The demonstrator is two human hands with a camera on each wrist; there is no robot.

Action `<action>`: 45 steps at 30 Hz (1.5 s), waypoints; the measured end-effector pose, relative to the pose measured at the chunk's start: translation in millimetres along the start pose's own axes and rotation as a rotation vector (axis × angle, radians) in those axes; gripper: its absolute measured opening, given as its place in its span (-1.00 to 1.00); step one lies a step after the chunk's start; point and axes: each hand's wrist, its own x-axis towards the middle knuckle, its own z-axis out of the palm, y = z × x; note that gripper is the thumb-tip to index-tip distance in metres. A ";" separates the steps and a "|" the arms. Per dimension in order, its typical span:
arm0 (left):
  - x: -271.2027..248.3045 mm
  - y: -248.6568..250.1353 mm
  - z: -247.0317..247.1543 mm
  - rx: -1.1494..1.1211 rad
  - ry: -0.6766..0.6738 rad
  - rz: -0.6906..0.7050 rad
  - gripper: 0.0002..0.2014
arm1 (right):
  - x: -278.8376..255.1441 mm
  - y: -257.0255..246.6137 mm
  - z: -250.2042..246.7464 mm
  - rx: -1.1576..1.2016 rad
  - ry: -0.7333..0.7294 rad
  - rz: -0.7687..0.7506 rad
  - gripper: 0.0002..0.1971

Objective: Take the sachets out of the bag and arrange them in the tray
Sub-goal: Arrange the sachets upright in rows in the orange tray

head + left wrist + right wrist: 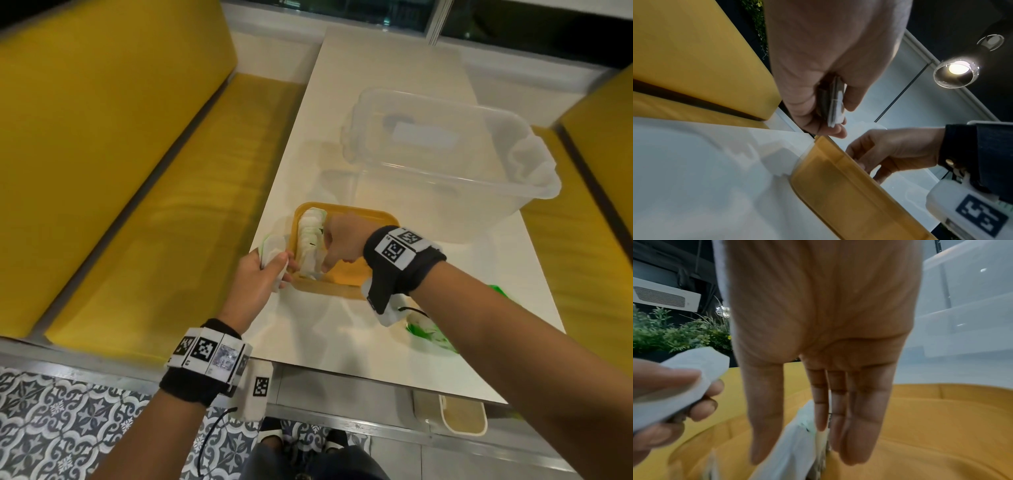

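A yellow tray (pixel 346 293) sits on the white table, with a row of white and green sachets (pixel 310 240) standing along its left side. My right hand (pixel 325 253) reaches down into the tray. Its fingers (pixel 859 418) are straight against the right of the sachet row (pixel 795 451), and the thumb is on the left. My left hand (pixel 270 270) hovers at the tray's left rim and grips a small stack of sachets (pixel 272 248), seen edge-on as a stack (pixel 835 107) in the left wrist view. The green bag (pixel 431 334) lies under my right forearm.
A large clear plastic tub (pixel 445 161) stands just behind the tray. Yellow benches (pixel 137 205) flank the table on both sides. The table's near edge runs below my wrists, and a small cream container (pixel 462 418) sits under it.
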 end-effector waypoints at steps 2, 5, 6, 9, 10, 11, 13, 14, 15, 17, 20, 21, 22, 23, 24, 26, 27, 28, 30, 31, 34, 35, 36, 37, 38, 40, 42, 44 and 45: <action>0.1 2.2 -0.7 -0.015 0.018 0.008 -0.86 | -1.0 2.1 2.3 -0.007 0.022 0.029 -0.70; 0.6 5.2 -1.4 -0.023 0.034 0.014 -0.85 | 8.6 7.7 11.9 0.068 -0.061 0.095 -0.91; 0.9 5.9 -1.5 -0.020 0.035 0.014 -0.85 | 11.9 7.8 15.5 0.087 -0.104 0.114 -0.93; 2.2 6.6 -1.3 -0.031 0.034 0.009 -0.86 | 20.9 -0.8 20.0 0.053 -0.110 0.087 -0.95; 2.5 6.8 -1.2 -0.031 0.031 0.009 -0.86 | 22.3 -5.3 19.1 0.028 -0.081 0.057 -0.96; 2.6 7.2 -1.2 -0.028 0.028 0.012 -0.86 | 23.5 -9.1 17.2 0.015 -0.050 0.033 -0.93; 3.2 8.3 -1.2 -0.025 0.028 0.021 -0.85 | 24.7 -13.1 13.2 0.012 -0.026 0.007 -0.85; 3.8 8.7 -1.4 -0.025 0.029 0.022 -0.85 | 24.4 -13.5 11.9 0.011 -0.025 0.000 -0.83; 4.2 9.3 -1.5 -0.025 0.029 0.021 -0.85 | 24.0 -12.5 11.6 0.015 -0.028 0.004 -0.83; 5.0 10.2 -2.3 -0.027 0.027 0.020 -0.86 | 22.0 -7.7 11.0 0.044 -0.004 0.003 -0.84; 6.2 10.7 -2.8 -0.026 0.036 0.023 -0.86 | 14.4 -2.4 9.6 0.152 0.038 -0.037 -0.80; 6.8 11.0 -2.4 -0.029 0.039 0.023 -0.86 | 11.2 -2.8 9.1 0.184 0.014 -0.064 -0.79; 7.5 11.7 -1.7 -0.036 0.038 0.021 -0.86 | 8.6 -4.7 9.3 0.205 -0.029 -0.093 -0.79; 8.3 12.2 -1.0 -0.044 0.034 0.020 -0.86 | 7.2 -7.1 10.9 0.210 -0.071 -0.113 -0.80; 9.1 12.9 0.0 -0.049 0.028 0.019 -0.85 | 6.8 -9.6 13.2 0.199 -0.104 -0.129 -0.82; 10.2 14.3 2.5 -0.051 0.020 0.016 -0.85 | 6.8 -14.3 18.6 0.168 -0.149 -0.147 -0.84; 10.9 15.0 3.5 -0.054 0.020 0.014 -0.85 | 6.9 -16.0 20.8 0.166 -0.167 -0.154 -0.84; 11.2 15.6 4.1 -0.059 0.021 0.012 -0.85 | 7.1 -17.0 22.7 0.175 -0.181 -0.161 -0.85; 11.7 15.8 4.1 -0.066 0.019 0.010 -0.85 | 7.3 -17.5 25.8 0.195 -0.191 -0.172 -0.83; 11.7 15.5 3.8 -0.067 0.018 0.008 -0.85 | 7.3 -17.3 26.8 0.199 -0.181 -0.181 -0.80; 11.2 14.2 2.2 -0.074 0.020 0.005 -0.84 | 7.3 -17.2 26.8 0.222 -0.132 -0.202 -0.81; 11.1 13.9 1.4 -0.071 0.023 0.005 -0.84 | 7.3 -17.4 25.8 0.232 -0.128 -0.202 -0.83; 10.7 13.7 0.1 -0.072 0.026 0.002 -0.84 | 6.9 -17.3 24.2 0.237 -0.128 -0.204 -0.84; 10.5 13.5 -1.3 -0.078 0.030 -0.001 -0.83 | 6.8 -16.7 22.1 0.230 -0.123 -0.207 -0.85; 10.3 13.4 -3.0 -0.087 0.033 -0.004 -0.83 | 6.8 -15.7 19.6 0.209 -0.104 -0.210 -0.86; 10.2 12.8 -6.7 -0.098 0.045 -0.011 -0.84 | 7.6 -13.9 15.7 0.135 0.005 -0.223 -0.87; 10.6 11.9 -9.7 -0.095 0.061 -0.011 -0.84 | 10.0 -15.4 14.3 0.055 0.144 -0.261 -0.86; 11.0 10.7 -10.5 -0.092 0.069 -0.009 -0.85 | 14.0 -19.0 16.3 -0.005 0.216 -0.294 -0.84; 11.4 10.3 -10.2 -0.092 0.070 -0.008 -0.85 | 16.0 -20.8 17.9 -0.030 0.227 -0.301 -0.83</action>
